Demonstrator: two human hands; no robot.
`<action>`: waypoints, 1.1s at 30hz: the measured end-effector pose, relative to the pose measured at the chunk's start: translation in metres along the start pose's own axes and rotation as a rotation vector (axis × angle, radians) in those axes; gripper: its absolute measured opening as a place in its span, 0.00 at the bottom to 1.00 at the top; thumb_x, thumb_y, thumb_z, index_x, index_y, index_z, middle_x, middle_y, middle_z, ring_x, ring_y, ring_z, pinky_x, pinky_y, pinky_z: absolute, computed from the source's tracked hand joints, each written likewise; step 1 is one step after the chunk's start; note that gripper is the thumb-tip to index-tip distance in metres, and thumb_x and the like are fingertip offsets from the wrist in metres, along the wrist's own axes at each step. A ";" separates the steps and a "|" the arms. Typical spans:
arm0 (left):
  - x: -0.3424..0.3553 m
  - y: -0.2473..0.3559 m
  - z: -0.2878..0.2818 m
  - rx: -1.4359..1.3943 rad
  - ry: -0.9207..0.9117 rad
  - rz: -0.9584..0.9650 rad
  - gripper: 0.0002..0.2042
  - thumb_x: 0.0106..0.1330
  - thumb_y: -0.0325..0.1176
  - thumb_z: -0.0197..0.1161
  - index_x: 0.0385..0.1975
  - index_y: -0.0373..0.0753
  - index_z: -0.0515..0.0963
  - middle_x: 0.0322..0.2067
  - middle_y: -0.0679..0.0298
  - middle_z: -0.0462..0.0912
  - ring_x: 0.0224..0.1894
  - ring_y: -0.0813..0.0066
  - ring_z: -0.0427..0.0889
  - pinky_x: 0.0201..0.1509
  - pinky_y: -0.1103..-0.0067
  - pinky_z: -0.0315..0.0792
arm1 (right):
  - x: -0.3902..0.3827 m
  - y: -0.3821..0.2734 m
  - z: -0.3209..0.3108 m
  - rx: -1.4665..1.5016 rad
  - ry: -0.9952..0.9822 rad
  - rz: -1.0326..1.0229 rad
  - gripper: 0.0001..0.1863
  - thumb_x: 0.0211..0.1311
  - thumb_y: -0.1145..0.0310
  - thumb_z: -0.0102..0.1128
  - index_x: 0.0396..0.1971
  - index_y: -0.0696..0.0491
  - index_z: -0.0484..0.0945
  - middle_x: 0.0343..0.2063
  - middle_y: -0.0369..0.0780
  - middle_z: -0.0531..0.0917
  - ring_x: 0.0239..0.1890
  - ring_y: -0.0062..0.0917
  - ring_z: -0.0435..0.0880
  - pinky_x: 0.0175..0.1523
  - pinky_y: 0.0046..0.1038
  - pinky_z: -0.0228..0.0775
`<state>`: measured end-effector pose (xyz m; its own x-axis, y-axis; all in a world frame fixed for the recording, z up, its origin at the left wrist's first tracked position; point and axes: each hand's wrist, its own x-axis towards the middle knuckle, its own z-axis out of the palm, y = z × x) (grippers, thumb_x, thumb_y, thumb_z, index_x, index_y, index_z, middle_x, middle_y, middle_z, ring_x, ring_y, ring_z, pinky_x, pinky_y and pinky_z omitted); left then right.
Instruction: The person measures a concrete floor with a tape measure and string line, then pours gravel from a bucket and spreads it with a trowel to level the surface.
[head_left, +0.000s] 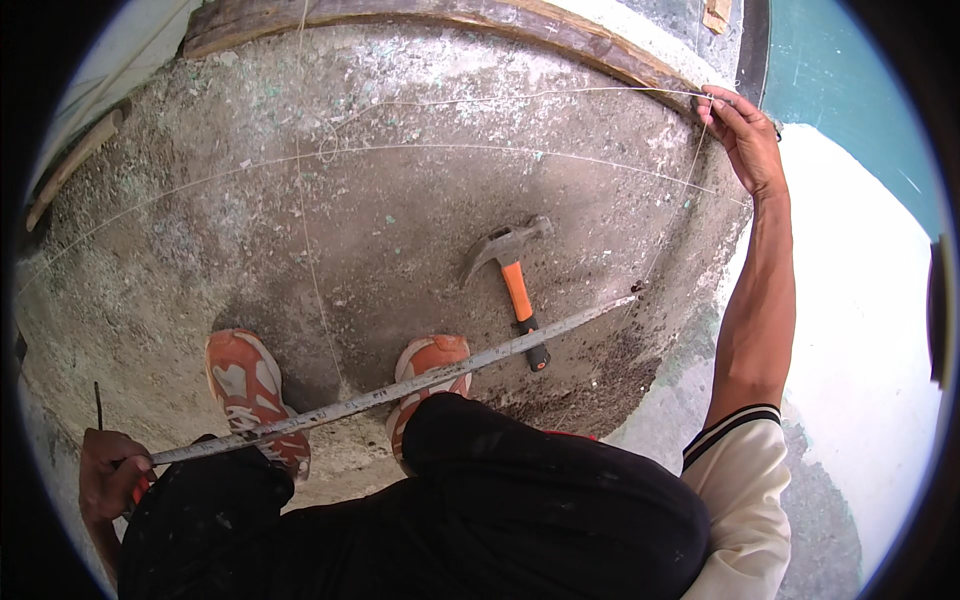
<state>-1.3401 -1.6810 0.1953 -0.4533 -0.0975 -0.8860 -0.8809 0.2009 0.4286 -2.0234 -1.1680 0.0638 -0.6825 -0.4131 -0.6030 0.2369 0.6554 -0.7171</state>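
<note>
Head view: left hand (112,475) tight around measuring tape (340,406), right hand (745,140) in a pinch on white string (560,93).

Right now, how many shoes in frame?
2: left shoe at lower left, right shoe at lower centre, left of the hammer. Tape measure crosses both, hiding parts.

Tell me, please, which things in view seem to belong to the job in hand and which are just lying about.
Apparently in use:
tape measure, in the left hand
string, in the right hand

Probably just lying about:
hammer, unheld
wood piece, far left
</note>
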 end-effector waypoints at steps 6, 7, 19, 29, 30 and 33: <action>0.001 -0.002 -0.001 0.046 0.002 0.017 0.13 0.59 0.35 0.65 0.16 0.33 0.82 0.11 0.61 0.78 0.14 0.74 0.76 0.21 0.77 0.66 | -0.001 -0.002 0.001 0.014 0.009 0.003 0.14 0.76 0.74 0.58 0.56 0.60 0.82 0.46 0.43 0.89 0.47 0.22 0.88 0.61 0.23 0.81; 0.001 -0.003 0.000 0.050 -0.002 0.024 0.13 0.59 0.35 0.65 0.16 0.33 0.82 0.11 0.62 0.78 0.14 0.74 0.76 0.21 0.77 0.66 | -0.001 -0.003 0.002 0.015 0.007 0.000 0.14 0.76 0.74 0.58 0.56 0.60 0.82 0.46 0.43 0.89 0.47 0.22 0.88 0.61 0.23 0.81; 0.003 0.005 -0.001 0.052 -0.030 0.024 0.14 0.60 0.35 0.65 0.16 0.33 0.82 0.10 0.63 0.76 0.13 0.75 0.75 0.19 0.77 0.65 | 0.000 -0.002 0.002 -0.031 0.023 -0.016 0.14 0.76 0.73 0.58 0.55 0.60 0.83 0.44 0.42 0.89 0.45 0.21 0.88 0.65 0.27 0.79; 0.000 0.002 0.001 0.008 0.004 0.027 0.11 0.58 0.31 0.64 0.17 0.33 0.82 0.11 0.62 0.77 0.13 0.76 0.75 0.20 0.77 0.66 | -0.008 -0.034 0.000 -0.289 0.103 0.017 0.14 0.75 0.66 0.57 0.49 0.59 0.85 0.37 0.38 0.88 0.38 0.18 0.86 0.50 0.21 0.80; 0.003 0.007 0.002 0.003 0.010 0.021 0.11 0.58 0.31 0.64 0.17 0.33 0.82 0.11 0.62 0.77 0.13 0.76 0.75 0.20 0.78 0.66 | -0.010 -0.043 0.002 -0.436 0.120 0.036 0.15 0.74 0.63 0.58 0.47 0.58 0.86 0.35 0.37 0.87 0.36 0.17 0.84 0.46 0.20 0.77; 0.008 0.023 -0.003 -0.004 -0.065 -0.039 0.11 0.58 0.31 0.64 0.17 0.33 0.82 0.11 0.62 0.77 0.14 0.75 0.76 0.21 0.78 0.67 | -0.011 -0.064 0.013 -0.747 0.148 0.046 0.16 0.70 0.54 0.62 0.36 0.54 0.85 0.25 0.32 0.81 0.27 0.15 0.74 0.32 0.19 0.62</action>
<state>-1.3646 -1.6806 0.1983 -0.4090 -0.0416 -0.9116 -0.8983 0.1943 0.3941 -2.0218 -1.2135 0.1119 -0.7810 -0.3210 -0.5357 -0.2277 0.9451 -0.2343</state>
